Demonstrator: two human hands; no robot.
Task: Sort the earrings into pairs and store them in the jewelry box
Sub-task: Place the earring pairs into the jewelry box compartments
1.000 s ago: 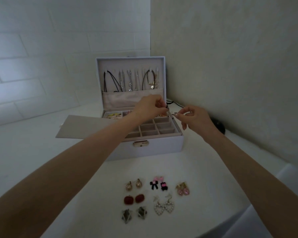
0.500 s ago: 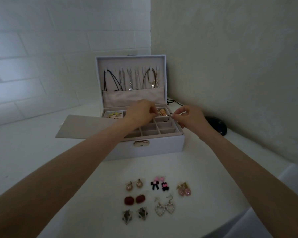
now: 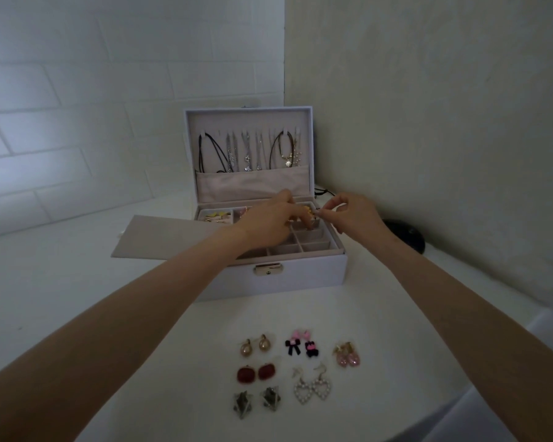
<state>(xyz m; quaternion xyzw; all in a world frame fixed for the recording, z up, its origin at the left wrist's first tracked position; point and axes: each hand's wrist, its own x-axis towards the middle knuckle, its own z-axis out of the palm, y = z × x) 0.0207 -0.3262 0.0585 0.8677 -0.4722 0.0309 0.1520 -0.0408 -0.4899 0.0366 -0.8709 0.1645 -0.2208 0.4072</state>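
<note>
The white jewelry box [image 3: 300,279] stands open, with necklaces hanging inside its lid. My left hand [image 3: 268,220] reaches over the back compartments, fingertips beside an orange earring [image 3: 307,214]; its grip is hidden. My right hand [image 3: 348,215] pinches a small dark earring [image 3: 319,212] above the box's right rim. Sorted pairs lie on the table in front: gold pearl drops [image 3: 254,346], black-and-pink bows [image 3: 300,344], pink sparkly ones [image 3: 347,355], red squares [image 3: 256,373], pearl hearts [image 3: 313,386] and dark stars [image 3: 257,401].
A flat beige insert [image 3: 160,237] lies left of the box. A black rounded object [image 3: 406,237] sits by the right wall, and a dark cable [image 3: 320,191] runs behind the box. The table edge [image 3: 460,393] cuts across the lower right. Walls close in behind and on the right.
Both hands have dropped lower onto the box's tray. My left hand moved left and down to the back compartments; my right hand came closer to the rim.
</note>
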